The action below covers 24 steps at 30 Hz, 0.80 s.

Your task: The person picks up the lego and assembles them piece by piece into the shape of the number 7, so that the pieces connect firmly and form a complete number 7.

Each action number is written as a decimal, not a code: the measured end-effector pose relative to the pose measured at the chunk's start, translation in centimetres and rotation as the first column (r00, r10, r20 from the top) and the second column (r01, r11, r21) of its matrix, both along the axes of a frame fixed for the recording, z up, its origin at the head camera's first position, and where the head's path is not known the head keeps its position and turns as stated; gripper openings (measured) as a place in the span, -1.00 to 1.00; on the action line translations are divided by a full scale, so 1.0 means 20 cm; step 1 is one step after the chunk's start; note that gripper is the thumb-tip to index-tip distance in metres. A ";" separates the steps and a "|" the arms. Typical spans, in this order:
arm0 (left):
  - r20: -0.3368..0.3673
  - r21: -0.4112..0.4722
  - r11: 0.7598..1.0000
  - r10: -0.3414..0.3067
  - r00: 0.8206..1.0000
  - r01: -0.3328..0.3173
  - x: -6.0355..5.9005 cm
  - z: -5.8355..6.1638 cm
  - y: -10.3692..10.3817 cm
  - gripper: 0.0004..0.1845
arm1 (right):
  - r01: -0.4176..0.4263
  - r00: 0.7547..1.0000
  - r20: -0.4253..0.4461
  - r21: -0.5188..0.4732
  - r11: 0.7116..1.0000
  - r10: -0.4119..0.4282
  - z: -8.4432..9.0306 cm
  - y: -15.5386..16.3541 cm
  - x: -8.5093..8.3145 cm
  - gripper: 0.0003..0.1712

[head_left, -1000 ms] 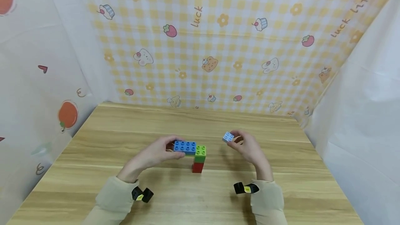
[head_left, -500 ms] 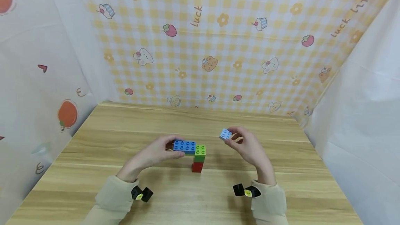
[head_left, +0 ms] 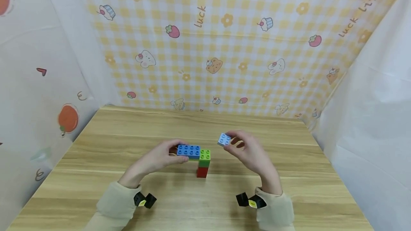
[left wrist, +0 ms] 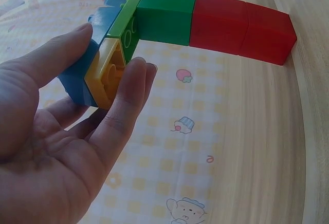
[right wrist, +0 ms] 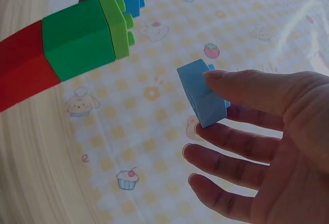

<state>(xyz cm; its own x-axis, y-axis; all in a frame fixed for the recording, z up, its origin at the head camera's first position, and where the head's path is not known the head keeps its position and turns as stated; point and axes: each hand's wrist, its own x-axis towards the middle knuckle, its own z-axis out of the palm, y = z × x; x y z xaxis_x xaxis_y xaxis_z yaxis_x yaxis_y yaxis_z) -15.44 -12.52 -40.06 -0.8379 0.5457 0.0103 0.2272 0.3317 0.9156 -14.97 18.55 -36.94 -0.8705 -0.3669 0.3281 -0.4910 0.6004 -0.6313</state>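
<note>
A tower of toy building bricks stands upright on the table, with red bricks [left wrist: 218, 23] at its foot and a green brick [left wrist: 167, 16] above them. A thin lime-green brick [head_left: 205, 154] caps it and reaches left under a long blue brick [head_left: 188, 151]. Under that overhang sits a yellow brick [left wrist: 108, 72]. My left hand [head_left: 165, 153] grips the blue and yellow bricks at the overhang's left end. Between thumb and fingers, my right hand [head_left: 248, 150] pinches a small light-blue brick [head_left: 224, 139] in the air, right of the tower and slightly higher in the head view.
Beneath everything lies a wooden table [head_left: 135, 127]. A yellow checked cloth [head_left: 192, 45] hangs behind it, and white cloths [head_left: 369, 117] hang at both sides. Black wrist cameras [head_left: 251, 200] are strapped over both sleeves.
My right hand has carried the light-blue brick leftward, closer to the tower. My left hand stays at its grip on the overhang, and the tower stands as before.
</note>
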 end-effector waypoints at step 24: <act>-0.010 0.008 1.000 -0.017 1.000 0.017 -0.01 -0.01 0.00 -0.51 | -0.174 0.980 0.101 0.040 0.984 0.169 -0.03 -0.18 0.03 -0.59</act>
